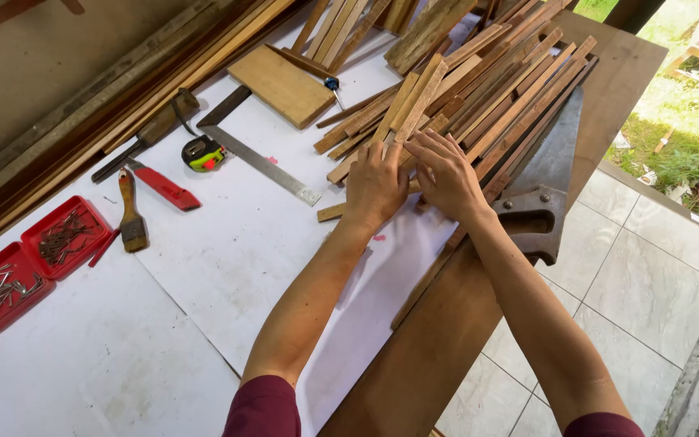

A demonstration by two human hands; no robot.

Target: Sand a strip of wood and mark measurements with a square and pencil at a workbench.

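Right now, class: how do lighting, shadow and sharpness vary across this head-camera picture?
Head view: even shade over the white table sheet; soft shadow under the left hand and right hand on the wood strips; the sunlit grass at top right is overexposed; everything is sharp.

two red trays (65, 217) (nails inside), one handsaw (545, 174), one paintbrush (130, 215)

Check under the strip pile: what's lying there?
A hand saw: its blade shows along the right edge of the wooden strips, its dark handle clear of them. The rest of the blade is covered. Both hands, left hand and right hand, rest on the pile.
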